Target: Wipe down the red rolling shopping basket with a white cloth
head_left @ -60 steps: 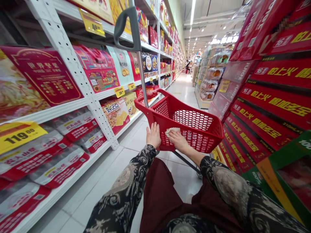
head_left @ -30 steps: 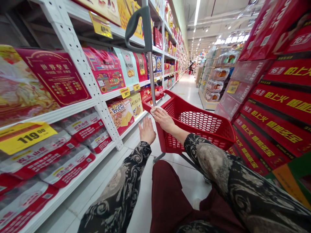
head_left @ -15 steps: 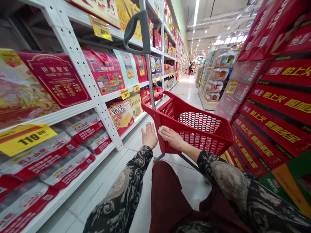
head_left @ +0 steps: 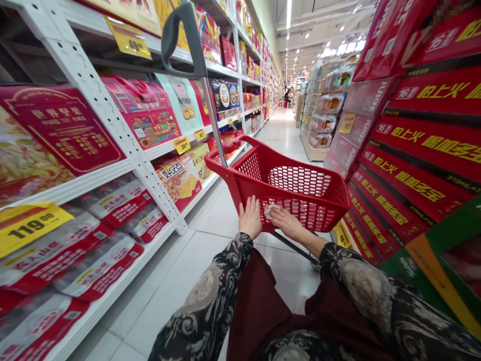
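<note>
A red plastic shopping basket on wheels stands in the aisle before me, its grey pull handle raised on a metal pole. My left hand lies flat, fingers together and stretched out, against the near wall of the basket. My right hand presses a small white cloth to the same wall, fingers laid over it. Both sleeves are dark with a pale swirl pattern.
White shelves with red gift boxes and yellow price tags line the left. Stacked red drink cartons and a green box fill the right. Pale floor tiles run down the aisle; a person stands far off.
My right hand with the cloth went from the basket's rim by the pole down to the lower front wall. My left hand moved back onto the wall beside it.
</note>
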`<state>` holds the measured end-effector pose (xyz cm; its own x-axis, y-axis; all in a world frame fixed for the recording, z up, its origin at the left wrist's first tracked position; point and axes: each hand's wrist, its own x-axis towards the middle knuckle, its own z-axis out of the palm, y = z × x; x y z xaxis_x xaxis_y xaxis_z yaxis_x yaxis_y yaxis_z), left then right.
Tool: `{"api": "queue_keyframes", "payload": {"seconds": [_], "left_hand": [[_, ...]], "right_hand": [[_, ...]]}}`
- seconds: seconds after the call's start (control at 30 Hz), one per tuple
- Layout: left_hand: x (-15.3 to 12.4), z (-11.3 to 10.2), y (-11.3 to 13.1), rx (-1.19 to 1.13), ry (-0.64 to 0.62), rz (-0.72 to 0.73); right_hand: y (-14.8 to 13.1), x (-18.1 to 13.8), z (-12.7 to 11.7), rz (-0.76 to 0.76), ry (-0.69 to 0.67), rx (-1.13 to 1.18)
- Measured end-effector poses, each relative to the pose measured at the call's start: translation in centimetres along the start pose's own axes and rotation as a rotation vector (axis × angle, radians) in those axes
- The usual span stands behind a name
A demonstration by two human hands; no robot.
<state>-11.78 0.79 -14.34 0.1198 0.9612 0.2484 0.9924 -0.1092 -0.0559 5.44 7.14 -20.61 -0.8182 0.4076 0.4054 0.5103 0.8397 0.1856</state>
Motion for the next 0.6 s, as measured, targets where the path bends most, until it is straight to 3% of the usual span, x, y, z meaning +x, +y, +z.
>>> {"api": "queue_keyframes", "payload": {"seconds": [0.1,0.3,0.43,0.6], "left_hand": [[0.0,0.5,0.8,0.000,0.000,0.013],[1.8,-0.5,1.7,0.019,0.084,-0.059],[2.5,-1.0,2.6,0.035,0.102,-0.034],[2.3,-0.6,4.5,0.029,0.059,0.062]], "right_hand": [[-0.1,-0.8,-0.6,0.019,0.069,0.024],[0.8,2.1,-4.8,0.075,0.287,0.042],[2.0,1.2,-5.6,0.104,0.242,0.012],[2.3,-3.9,-3.1,0.127,0.134,-0.018]]}}
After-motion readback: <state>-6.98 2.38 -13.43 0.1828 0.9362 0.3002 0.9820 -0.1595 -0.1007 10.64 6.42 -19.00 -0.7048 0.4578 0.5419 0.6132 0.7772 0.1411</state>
